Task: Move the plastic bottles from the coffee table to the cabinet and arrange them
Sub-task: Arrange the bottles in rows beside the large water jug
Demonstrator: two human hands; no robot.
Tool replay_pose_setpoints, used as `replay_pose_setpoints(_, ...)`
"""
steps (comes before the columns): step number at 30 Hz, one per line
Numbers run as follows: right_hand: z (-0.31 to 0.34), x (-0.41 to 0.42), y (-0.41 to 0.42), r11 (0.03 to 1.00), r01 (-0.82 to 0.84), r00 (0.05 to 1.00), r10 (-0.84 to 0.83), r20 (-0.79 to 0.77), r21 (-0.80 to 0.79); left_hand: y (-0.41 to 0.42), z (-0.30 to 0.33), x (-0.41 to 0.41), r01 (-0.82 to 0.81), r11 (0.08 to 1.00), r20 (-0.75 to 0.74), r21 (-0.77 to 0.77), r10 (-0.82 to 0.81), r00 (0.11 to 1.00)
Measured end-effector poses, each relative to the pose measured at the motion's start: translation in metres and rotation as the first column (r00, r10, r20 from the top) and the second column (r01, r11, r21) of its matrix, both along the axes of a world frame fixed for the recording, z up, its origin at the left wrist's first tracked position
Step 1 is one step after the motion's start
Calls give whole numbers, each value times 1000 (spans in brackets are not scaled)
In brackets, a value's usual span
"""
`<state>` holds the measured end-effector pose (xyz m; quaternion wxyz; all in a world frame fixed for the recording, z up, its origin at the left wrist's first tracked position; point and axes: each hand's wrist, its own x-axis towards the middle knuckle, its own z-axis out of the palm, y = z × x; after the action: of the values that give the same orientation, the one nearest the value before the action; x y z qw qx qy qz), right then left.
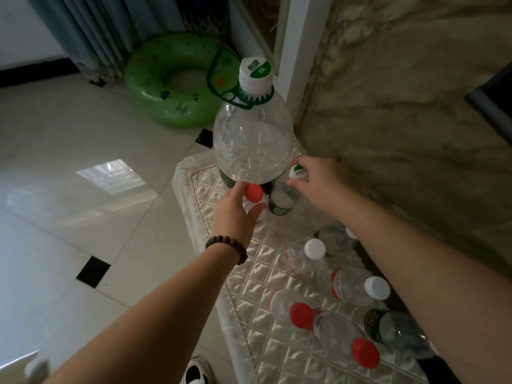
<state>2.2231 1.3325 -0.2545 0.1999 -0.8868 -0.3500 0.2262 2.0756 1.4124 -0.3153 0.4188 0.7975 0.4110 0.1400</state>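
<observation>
Nearest the viewer, well behind both grips, several small plastic bottles [346, 286] stand in a loose cluster on the quilted cover [257, 314] of the cabinet top; red and white caps face up, so they appear already delivered and awaiting tidying. One dark-labelled bottle [393, 331] sits at the cluster's right edge.

L hand [235, 214], w/ bead bracelet [227, 248] at the wrist, curls fingers and thumb round the neck of a red-capped bottle [254, 193]; the grasp looks closed on it just below the cap, prob. because the neck is the easiest narrow hold for setting it upright. R hand [318, 181] pinches the green-and-white cap of a second small bottle [282, 200], fingertips clamped on the cap, body hanging below.

Just beyond both grips, touching or nearly touching the held bottles, stands the large 6L bottle [253, 139], used, it seems, as the backstop for a row.

Further off, left of the grips, a green swim ring [171, 84] lies on the tiled floor [69, 162] by the curtain [91, 31].
</observation>
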Motion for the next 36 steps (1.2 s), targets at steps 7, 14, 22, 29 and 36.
replay_pose_setpoints(7, -6, -7, 16, 995, -77, 997, 78, 1, -63, -2, 1, 2, 32, 998, -10, 54, -31, 999)
replay_pose_setpoints(14, -7, 2, 3, 998, -43, 999, 43, -4, -45, -4, 3, 12, 12, 999, 2, 46, -12, 1000)
replay_pose_setpoints(22, -11, -9, 4, 999, -47, 999, 47, -16, -2, 3, 4, 11, 7, 1000, 1, 30, -7, 1000)
replay_pose_setpoints(29, -11, -10, -2, 999, -38, 998, 39, -53, 18, 4, 7, 7, 24, 1000, -35, -14, -25, 999)
replay_pose_setpoints(36, 12, -6, -35, 996, -20, 996, 28, -89, 90, -3, 35, -19, -20, 994, 16, 106, 18, 1000)
